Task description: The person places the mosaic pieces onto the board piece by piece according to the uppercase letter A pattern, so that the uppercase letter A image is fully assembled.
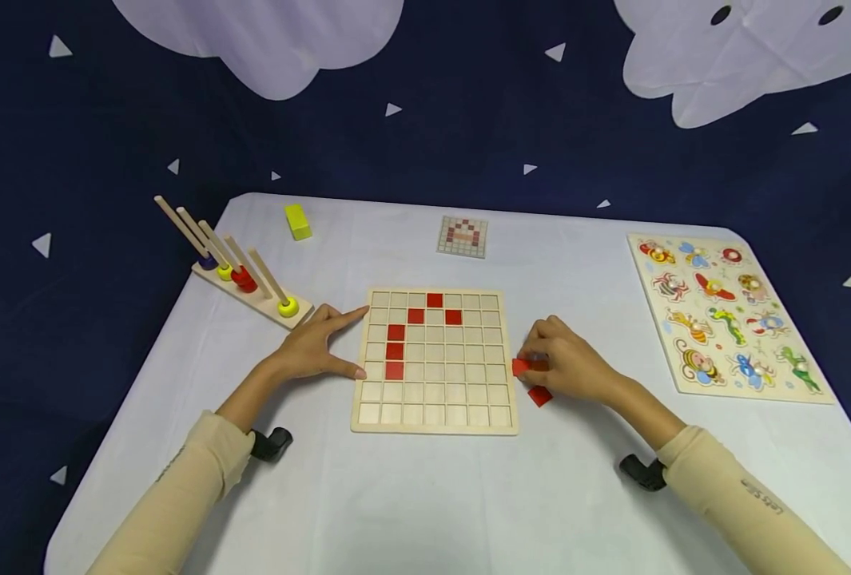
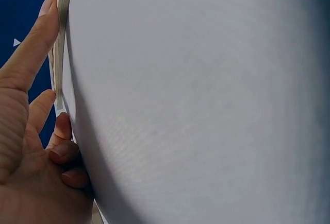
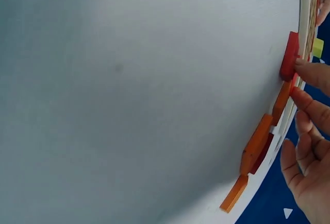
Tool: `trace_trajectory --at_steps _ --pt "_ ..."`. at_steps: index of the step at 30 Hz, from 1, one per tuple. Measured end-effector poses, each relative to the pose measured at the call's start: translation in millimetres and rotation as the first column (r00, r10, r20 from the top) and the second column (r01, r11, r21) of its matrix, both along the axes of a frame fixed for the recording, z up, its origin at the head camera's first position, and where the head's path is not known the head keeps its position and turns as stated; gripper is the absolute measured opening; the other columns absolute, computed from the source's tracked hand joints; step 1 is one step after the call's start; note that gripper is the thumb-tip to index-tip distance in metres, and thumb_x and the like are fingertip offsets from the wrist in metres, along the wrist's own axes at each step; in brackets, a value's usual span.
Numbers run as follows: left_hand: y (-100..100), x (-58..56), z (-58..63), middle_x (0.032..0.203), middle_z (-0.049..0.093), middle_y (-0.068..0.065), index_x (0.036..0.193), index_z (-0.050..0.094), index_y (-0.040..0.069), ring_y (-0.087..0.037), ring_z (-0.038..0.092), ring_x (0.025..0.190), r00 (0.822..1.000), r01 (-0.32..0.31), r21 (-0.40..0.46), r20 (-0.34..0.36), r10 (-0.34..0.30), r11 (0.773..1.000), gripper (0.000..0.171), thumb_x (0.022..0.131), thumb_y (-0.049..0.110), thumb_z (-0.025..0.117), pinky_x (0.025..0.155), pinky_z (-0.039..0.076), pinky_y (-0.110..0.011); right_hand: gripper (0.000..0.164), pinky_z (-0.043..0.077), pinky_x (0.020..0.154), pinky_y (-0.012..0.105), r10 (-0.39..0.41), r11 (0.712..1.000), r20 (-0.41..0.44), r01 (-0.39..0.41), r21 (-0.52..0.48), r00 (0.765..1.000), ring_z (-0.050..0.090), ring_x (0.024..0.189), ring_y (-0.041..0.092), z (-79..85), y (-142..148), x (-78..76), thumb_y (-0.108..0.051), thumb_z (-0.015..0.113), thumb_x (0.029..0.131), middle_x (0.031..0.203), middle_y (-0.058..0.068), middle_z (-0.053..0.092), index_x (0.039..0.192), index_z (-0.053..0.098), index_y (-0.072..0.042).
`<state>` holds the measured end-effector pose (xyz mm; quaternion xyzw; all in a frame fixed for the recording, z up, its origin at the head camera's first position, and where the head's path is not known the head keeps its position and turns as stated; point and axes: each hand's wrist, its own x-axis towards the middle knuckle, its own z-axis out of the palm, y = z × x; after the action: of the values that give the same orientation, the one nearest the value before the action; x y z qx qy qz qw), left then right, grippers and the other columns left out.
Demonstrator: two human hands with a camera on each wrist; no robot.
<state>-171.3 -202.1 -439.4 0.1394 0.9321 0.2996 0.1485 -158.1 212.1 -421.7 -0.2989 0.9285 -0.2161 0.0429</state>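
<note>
A wooden grid board (image 1: pixel 435 393) lies mid-table with several red square tiles (image 1: pixel 395 351) set in its cells. My left hand (image 1: pixel 312 345) is at its left side, with thumb and index finger spread straight and their tips on the frame. In the left wrist view the left hand's other fingers (image 2: pixel 66 152) are bent beside the board edge. At the right side, my right hand (image 1: pixel 567 359) is over loose red tiles (image 1: pixel 540 396). Its thumb and fingertips pinch a red tile (image 3: pixel 290 56) close to the board's edge; the fingers partly hide the tiles beneath.
A small pattern card (image 1: pixel 463 237) lies behind the board. At the left stand a wooden peg stacker (image 1: pixel 252 295) with coloured rings and a yellow block (image 1: pixel 298 222). An insect puzzle board (image 1: pixel 730 319) lies at the right.
</note>
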Motion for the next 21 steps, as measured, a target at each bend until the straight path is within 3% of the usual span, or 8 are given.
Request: trace_trajectory --at_steps 12,21 --pt "-1 1.5 -1.6 0.110 0.045 -0.010 0.154 0.037 0.025 -0.023 0.042 0.095 1.000 -0.003 0.011 0.003 0.003 1.000 0.109 0.063 0.047 0.092 0.077 0.033 -0.033 0.020 0.040 0.074 0.030 0.025 1.000 -0.068 -0.026 -0.018 0.997 0.041 0.090 0.012 9.1 5 -12.3 -0.016 0.087 0.073 0.090 0.000 0.057 0.087 0.076 -0.007" --pt "0 1.2 -0.8 0.111 0.046 -0.010 0.154 0.037 0.025 -0.023 0.042 0.096 1.000 -0.006 0.014 0.007 0.006 1.000 0.108 0.063 0.046 0.092 0.078 0.033 -0.033 0.021 0.043 0.080 0.036 0.078 0.997 -0.053 -0.079 -0.013 0.995 0.044 0.093 0.017 13.0 -30 -30.7 -0.018 0.084 0.079 0.093 0.001 0.057 0.093 0.077 -0.005"
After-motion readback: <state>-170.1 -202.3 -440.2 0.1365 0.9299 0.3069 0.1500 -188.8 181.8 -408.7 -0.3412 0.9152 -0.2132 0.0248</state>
